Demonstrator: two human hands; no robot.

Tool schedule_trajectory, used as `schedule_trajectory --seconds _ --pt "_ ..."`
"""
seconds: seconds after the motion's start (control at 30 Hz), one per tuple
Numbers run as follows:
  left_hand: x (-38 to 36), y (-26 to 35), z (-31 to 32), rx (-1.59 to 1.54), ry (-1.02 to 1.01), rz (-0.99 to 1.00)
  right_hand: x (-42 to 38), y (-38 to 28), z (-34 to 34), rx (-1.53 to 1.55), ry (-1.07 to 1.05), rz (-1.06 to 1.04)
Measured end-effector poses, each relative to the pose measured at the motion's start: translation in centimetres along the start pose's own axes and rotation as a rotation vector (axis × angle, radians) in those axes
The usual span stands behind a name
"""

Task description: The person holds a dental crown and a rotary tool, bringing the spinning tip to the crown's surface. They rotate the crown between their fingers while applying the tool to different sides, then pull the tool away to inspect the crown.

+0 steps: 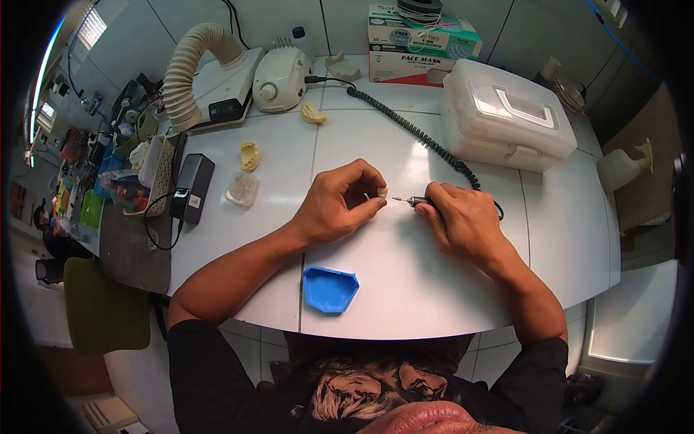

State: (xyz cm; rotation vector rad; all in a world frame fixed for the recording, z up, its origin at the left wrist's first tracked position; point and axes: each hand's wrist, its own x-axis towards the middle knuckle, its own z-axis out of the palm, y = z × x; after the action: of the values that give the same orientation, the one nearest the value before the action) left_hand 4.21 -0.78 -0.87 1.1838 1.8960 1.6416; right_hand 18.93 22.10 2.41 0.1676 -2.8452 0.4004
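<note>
My left hand pinches a small tooth-coloured dental piece between thumb and fingertips; its exact kind is too small to tell. My right hand is closed around a rotary handpiece, whose thin bur points left at the piece with a small gap between them. A dark coiled cord runs from behind my right hand to a white control unit. Nearer my body lies a blue angular tray. Left of my left hand are a yellowish dental cast and a small clear box.
Another dental cast sits before the control unit. A white machine with a ribbed hose stands back left, near a black power box. At the back right are face mask boxes and a translucent carry case.
</note>
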Motion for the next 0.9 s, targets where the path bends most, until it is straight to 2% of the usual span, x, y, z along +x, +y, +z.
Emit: schedule_trajectory --seconds 0.37,0.57,0.9 --pt "0.0 0.2 0.1 0.042 0.002 0.042 0.0 -0.4 0.3 0.027 0.058 -0.006" --pt "0.0 1.0 -0.2 0.073 -0.063 -0.046 0.1 -0.6 0.4 0.012 0.056 -0.006" --pt "0.0 0.7 0.1 0.06 -0.046 -0.038 0.1 -0.6 0.5 0.001 0.06 -0.009"
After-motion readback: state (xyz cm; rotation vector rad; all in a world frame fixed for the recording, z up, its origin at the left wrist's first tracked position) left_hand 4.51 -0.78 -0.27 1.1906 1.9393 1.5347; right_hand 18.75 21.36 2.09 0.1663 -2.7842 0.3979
